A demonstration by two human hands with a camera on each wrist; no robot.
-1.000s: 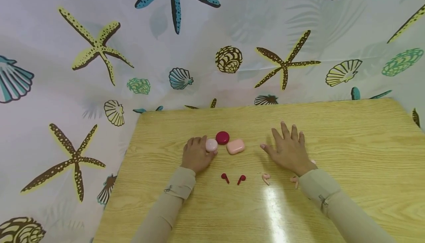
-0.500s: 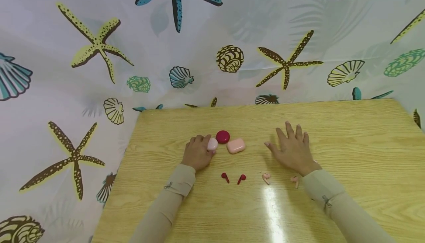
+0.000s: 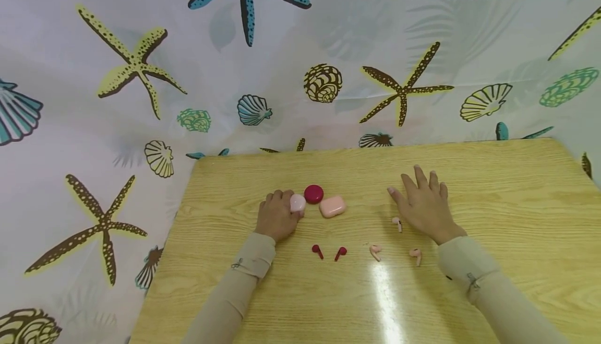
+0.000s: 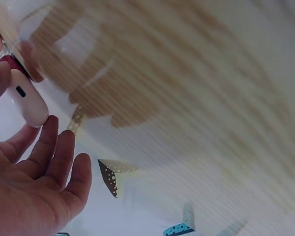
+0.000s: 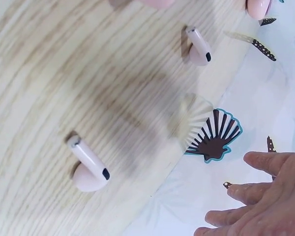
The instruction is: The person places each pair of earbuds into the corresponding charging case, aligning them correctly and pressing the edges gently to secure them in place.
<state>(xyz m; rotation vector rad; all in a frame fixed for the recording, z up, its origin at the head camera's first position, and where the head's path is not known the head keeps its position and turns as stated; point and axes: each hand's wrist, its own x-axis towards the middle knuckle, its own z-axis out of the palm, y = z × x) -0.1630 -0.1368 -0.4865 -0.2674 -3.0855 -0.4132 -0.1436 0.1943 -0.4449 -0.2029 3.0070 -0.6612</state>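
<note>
2 hands, left hand (image 3: 277, 218) fingers grasping half-hidden pale pink case (image 3: 298, 203), right hand (image 3: 424, 207) fingers released

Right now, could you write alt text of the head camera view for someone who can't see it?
A person's left hand grips a pale pink rounded earbud case on a light wooden table, beside a dark red round case and a pink rectangular case. The right hand rests flat, open, near loose pink earbuds.
</note>
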